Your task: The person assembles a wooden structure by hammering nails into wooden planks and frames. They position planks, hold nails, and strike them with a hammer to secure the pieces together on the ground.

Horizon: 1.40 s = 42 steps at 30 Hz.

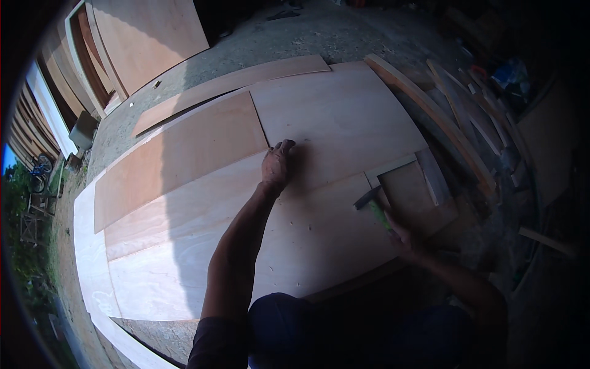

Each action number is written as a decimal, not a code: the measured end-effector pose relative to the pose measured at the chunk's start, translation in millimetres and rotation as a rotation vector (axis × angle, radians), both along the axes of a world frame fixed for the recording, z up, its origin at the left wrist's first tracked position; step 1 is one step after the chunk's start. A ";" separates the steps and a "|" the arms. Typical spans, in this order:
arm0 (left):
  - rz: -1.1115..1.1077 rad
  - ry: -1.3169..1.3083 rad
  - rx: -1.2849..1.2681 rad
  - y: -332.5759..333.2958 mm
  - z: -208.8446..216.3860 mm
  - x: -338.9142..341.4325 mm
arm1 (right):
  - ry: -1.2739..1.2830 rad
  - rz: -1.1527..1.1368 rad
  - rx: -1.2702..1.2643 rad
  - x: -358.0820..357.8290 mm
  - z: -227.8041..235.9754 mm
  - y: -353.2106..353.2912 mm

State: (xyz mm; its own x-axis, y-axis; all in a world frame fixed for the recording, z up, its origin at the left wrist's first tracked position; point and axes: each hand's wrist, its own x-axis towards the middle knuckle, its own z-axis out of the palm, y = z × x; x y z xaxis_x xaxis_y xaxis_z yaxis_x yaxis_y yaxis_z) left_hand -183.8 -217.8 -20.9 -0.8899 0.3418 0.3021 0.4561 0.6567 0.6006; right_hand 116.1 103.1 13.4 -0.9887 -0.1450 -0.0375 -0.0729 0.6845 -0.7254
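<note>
My left hand (pixel 276 165) is over the middle of a large pale plywood sheet (pixel 332 117), beside the corner of a smaller, browner plywood panel (pixel 196 147) lying on it. Its fingers are curled together; anything between them is too small or hidden to make out. A hammer (pixel 376 210) with a green grip and dark head is in my right hand (pixel 404 241), held by the handle above the sheet's right part. Several small slivers, perhaps nails, lie scattered on the sheet near my left forearm.
A narrow plywood strip (pixel 239 83) lies along the sheet's far edge. Long timber pieces (pixel 436 117) and a pile of offcuts are on the right. Another board (pixel 147 37) and a wooden frame (pixel 86 55) stand at the far left. A shadow edge crosses the sheet.
</note>
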 end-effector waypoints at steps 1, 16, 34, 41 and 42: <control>-0.067 0.034 -0.098 0.6 3.9 -5.8 | 0.002 -0.032 -0.012 2.3 1.8 -3.1; 0.202 -0.169 0.413 -6.7 -23.9 16.1 | 0.022 -0.335 -0.201 11.8 2.7 -16.4; -0.184 0.288 -0.395 14.9 5.8 -3.0 | -0.070 -0.394 -0.260 10.0 2.6 -11.7; 0.034 -0.422 0.533 -12.0 -3.4 -3.8 | 0.014 -0.441 -0.384 11.6 -18.3 -11.8; -0.006 -0.476 0.698 -7.2 -2.3 6.7 | 0.047 -0.441 -0.341 12.1 -22.8 -6.0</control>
